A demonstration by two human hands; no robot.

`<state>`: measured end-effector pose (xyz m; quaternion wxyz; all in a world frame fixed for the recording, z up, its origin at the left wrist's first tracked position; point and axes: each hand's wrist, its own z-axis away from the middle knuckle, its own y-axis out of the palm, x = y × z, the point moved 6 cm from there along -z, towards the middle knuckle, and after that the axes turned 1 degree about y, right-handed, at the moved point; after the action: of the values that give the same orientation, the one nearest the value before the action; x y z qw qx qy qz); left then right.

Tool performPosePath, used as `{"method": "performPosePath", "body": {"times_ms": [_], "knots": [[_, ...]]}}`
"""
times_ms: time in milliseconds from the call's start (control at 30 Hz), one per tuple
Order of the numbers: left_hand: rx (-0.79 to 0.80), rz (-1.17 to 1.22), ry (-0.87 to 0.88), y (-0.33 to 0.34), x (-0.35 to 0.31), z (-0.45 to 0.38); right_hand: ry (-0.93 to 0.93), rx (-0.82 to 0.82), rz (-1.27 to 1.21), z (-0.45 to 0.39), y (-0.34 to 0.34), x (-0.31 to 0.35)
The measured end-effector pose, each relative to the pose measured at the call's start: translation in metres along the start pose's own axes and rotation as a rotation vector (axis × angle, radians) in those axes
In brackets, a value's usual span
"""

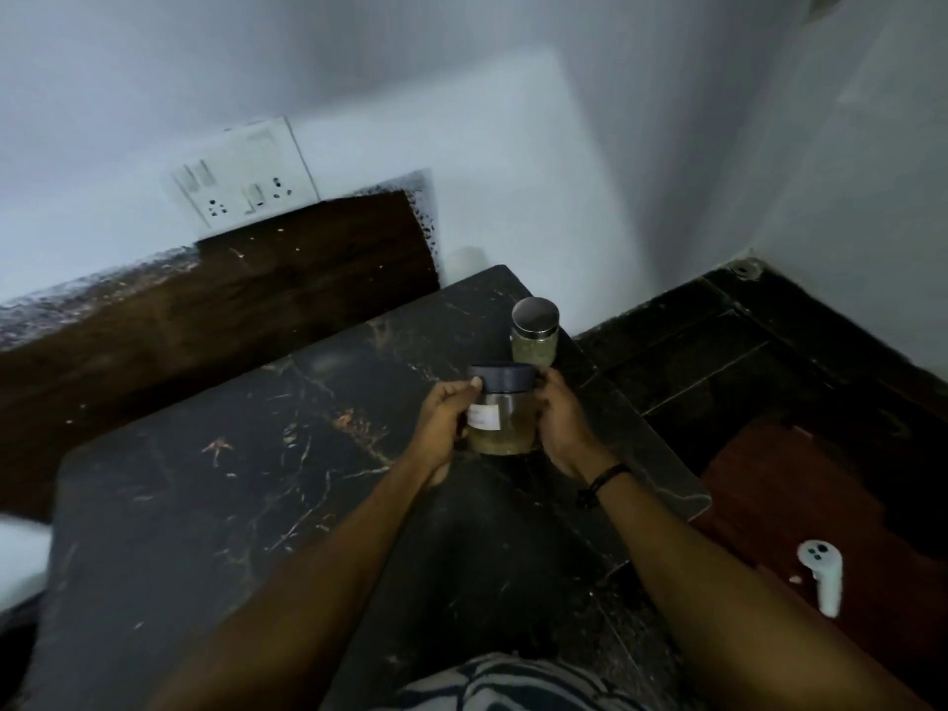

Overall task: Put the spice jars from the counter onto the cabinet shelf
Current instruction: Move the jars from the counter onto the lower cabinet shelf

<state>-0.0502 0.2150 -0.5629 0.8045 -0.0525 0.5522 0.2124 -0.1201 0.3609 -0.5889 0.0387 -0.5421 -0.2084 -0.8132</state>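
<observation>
I hold a clear glass spice jar with a dark blue lid and a small white label (500,413), its lower part filled with pale greenish-yellow spice, over the right part of the black marble counter with pale veins (215,454). My left hand (445,420) wraps its left side, thumb lying across the edge of the lid, and my right hand (556,415) curls round its right side, so the jar is gripped between both; I cannot tell whether its base touches the stone. Just beyond it, near the counter's right edge, a second clear glass jar with a shiny metal lid (534,331) stands upright with green spice inside. A black cord bracelet (603,482) circles my right wrist. Behind the counter runs a dark brown wooden panel (231,305), with a white switch and socket plate (241,182) on the pale wall above it. Past the right edge the dark tiled floor (718,361) lies open, and a white handheld controller (823,574) rests lower right.
</observation>
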Motion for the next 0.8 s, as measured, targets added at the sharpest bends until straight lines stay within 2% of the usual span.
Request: {"method": "performPosePath", "body": {"times_ms": [233,600,800], "knots": [[-0.115,0.185,0.016,-0.031,-0.005,0.018,0.003,0.009,0.060,-0.005,0.043,0.001],[-0.120,0.297,0.174,-0.054,-0.057,0.024,-0.083,0.200,0.066,-0.002,0.102,0.036],[-0.141,0.359,0.320,-0.052,-0.134,0.031,-0.252,0.282,0.066,0.000,0.142,0.114]]}}
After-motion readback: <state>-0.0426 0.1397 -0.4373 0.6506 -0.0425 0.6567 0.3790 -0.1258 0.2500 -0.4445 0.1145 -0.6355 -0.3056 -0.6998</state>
